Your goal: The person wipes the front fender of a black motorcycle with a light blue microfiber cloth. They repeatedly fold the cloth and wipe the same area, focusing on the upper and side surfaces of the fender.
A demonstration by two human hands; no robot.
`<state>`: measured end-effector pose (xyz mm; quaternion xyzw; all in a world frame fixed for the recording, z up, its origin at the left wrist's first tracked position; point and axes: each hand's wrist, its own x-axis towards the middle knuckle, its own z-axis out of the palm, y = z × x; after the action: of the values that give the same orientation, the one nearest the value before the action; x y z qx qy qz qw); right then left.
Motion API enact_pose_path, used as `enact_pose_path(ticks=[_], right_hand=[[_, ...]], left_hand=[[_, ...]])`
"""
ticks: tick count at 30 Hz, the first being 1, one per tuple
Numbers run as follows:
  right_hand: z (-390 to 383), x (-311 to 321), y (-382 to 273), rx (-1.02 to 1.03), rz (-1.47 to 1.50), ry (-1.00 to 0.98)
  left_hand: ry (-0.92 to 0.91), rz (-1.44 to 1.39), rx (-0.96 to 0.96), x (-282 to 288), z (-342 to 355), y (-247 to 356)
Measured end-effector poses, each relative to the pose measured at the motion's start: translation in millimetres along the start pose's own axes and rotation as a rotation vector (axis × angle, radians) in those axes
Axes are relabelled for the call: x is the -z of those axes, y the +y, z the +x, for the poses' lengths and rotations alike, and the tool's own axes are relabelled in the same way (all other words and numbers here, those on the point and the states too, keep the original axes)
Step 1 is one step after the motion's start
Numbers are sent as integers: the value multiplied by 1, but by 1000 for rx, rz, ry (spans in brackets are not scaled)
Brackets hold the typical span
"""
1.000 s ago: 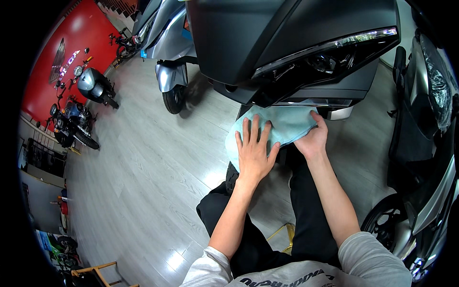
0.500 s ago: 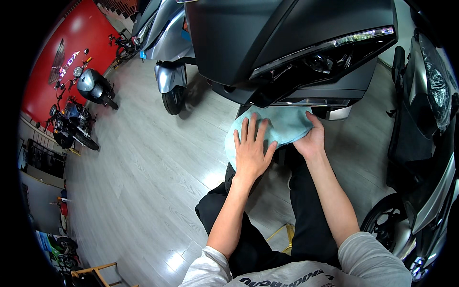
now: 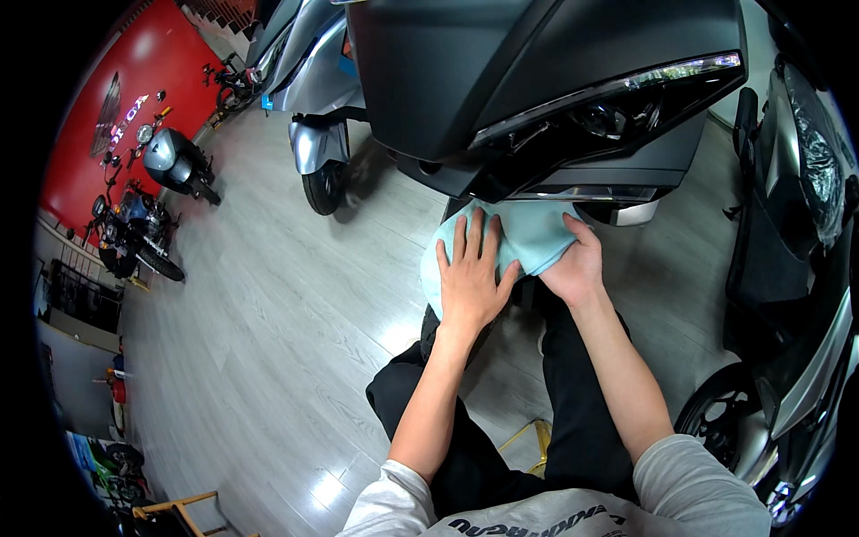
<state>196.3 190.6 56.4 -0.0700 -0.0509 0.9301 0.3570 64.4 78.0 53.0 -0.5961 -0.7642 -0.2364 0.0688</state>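
A light blue cloth [image 3: 535, 234] is spread under the nose of a matte black motorcycle front [image 3: 420, 89], above my knees. My left hand [image 3: 470, 282] lies flat on the cloth's left part, palm down, fingers stretched and apart. At the right edge of the cloth, my right hand [image 3: 577, 270] grips it with the thumb on top; the other fingers are hidden underneath. Above my hands is the headlight [image 3: 598, 121] with a light strip over it. What lies beneath the cloth is mostly covered.
A silver-grey motorcycle [image 3: 318, 148] stands beyond on the left. Close on my right is another one [image 3: 761, 224], partly wrapped in clear plastic. Several more stand along the red wall [image 3: 170, 54]. Grey plank flooring [image 3: 268, 295] stretches left. A yellow frame [image 3: 541, 443] shows between my legs.
My right hand has shifted slightly left and down, pulling the cloth's right edge inward and bunching it. The left hand has stayed nearly in place.
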Motion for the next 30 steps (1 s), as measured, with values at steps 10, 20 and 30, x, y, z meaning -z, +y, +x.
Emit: enact_pose_path(ticks=[10,20,30], right_hand=[[7,2,12,-14,-31,65],[3,5,26,38,-338,-26],[-18,-4,98,579,-2238,-652]], left_hand=[[66,-86,44,4,-5,-6],[106,-832,709,-9,-13,-66],[257,-1664,898,-6,-17,-82]])
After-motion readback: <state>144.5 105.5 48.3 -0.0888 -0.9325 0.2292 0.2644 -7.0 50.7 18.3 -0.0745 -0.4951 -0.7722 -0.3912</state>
